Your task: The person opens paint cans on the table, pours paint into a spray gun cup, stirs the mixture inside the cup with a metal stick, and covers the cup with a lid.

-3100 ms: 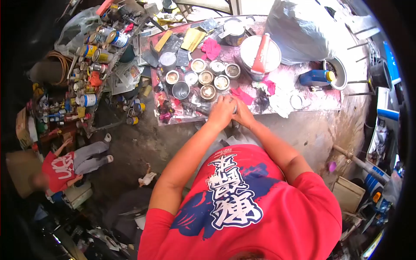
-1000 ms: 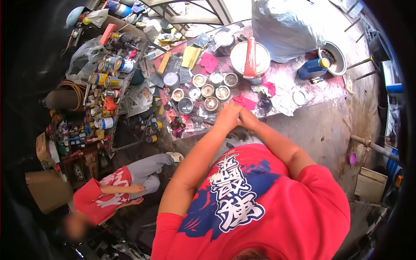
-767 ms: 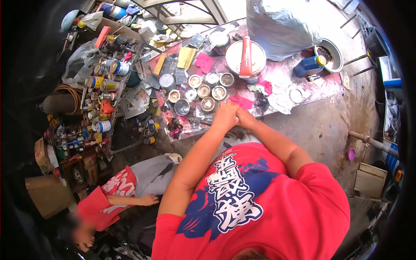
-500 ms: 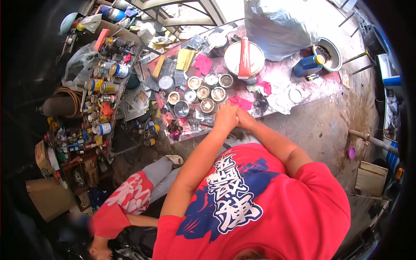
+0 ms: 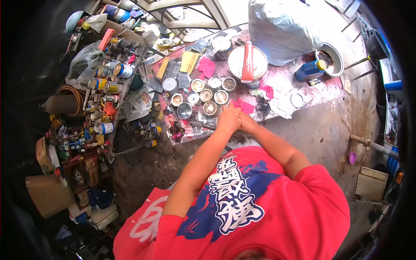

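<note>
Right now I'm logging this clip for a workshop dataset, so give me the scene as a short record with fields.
setting: cluttered, paint-stained table outdoors
left hand: pressed against the right hand at the table's near edge
right hand: closed against the left; anything held is hidden
nearest things: cluster of small open tins, pink rag
farther back: large can with a red tube across its lid, blue bottle
left side: shelf of cans
also present: another person, low in view

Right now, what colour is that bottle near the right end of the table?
The bottle is blue with a yellow cap, lying on the stained table; the head view shows it.
</note>
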Demonstrator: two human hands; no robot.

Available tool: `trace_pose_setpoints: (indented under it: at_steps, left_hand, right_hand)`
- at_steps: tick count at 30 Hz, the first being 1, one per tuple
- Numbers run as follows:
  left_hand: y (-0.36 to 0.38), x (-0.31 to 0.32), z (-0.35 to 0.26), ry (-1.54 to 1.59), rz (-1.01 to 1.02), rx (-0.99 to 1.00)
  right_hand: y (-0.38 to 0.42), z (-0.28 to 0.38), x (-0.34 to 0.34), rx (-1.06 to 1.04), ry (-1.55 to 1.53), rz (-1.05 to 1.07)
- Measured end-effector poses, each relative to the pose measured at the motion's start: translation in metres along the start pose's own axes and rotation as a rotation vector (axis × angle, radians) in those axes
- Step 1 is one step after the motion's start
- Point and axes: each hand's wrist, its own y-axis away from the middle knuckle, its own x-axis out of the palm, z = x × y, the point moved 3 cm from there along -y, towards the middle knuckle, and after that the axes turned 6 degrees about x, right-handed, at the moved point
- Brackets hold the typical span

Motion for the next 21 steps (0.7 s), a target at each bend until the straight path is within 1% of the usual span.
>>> trace_pose_setpoints:
  at_steps: [3,6,9,12,15,18,21]
  left_hand:
    - [-0.001,0.001,-0.004,-0.038,0.041,-0.013]
    - [0.0,0.002,-0.007,-0.061,0.034,-0.017]
    - [-0.001,0.006,-0.005,-0.016,0.047,-0.043]
    - [-0.004,0.01,-0.003,-0.015,0.041,-0.05]
    - [-0.005,0.01,-0.001,0.006,0.067,-0.05]
    - [-0.006,0.006,-0.002,-0.014,0.078,-0.059]
    - [-0.004,-0.004,-0.001,0.009,0.119,-0.036]
  right_hand:
    - [-0.002,0.002,-0.001,0.05,-0.025,0.037]
    - [-0.003,-0.003,0.003,0.081,-0.025,0.04]
    - [-0.003,-0.003,0.003,0.086,0.014,0.094]
    - [-0.001,0.002,0.0,-0.03,-0.008,-0.057]
    - [-0.004,-0.002,0.004,-0.016,-0.02,-0.047]
    - [-0.006,-0.01,0.008,0.055,0.012,0.068]
    - [-0.001,-0.007,0.003,0.022,0.01,0.011]
